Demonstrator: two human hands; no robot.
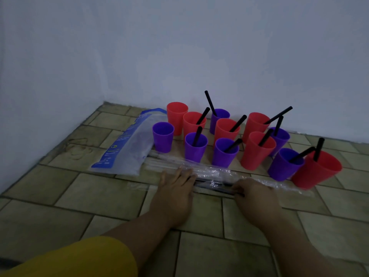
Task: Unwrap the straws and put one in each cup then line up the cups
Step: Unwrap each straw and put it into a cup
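Two cups near the floor's back edge, a red cup point(177, 116) and a purple cup point(163, 136), lack straws. The right hand point(254, 193) pinches a wrapped straw point(215, 186) on the floor before the cups, and the left hand point(175, 188) presses flat beside it. Next, peel the wrapping off.

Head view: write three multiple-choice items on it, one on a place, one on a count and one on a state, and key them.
1. Where does the blue-and-clear plastic bag lie relative to the red and purple plastic cups?
A) to their left
B) to their right
C) under them

2. How many cups hold none of the black plastic straws?
A) none
B) two
C) six

3. How is the left hand?
A) flat on the clear plastic wrappers
B) gripping a cup
C) raised, holding a straw

Key:
1 A, the bag lies beside the leftmost purple cup.
2 B, only that cup and the red cup behind it are empty.
3 A, its fingers lie straight on the wrappers.
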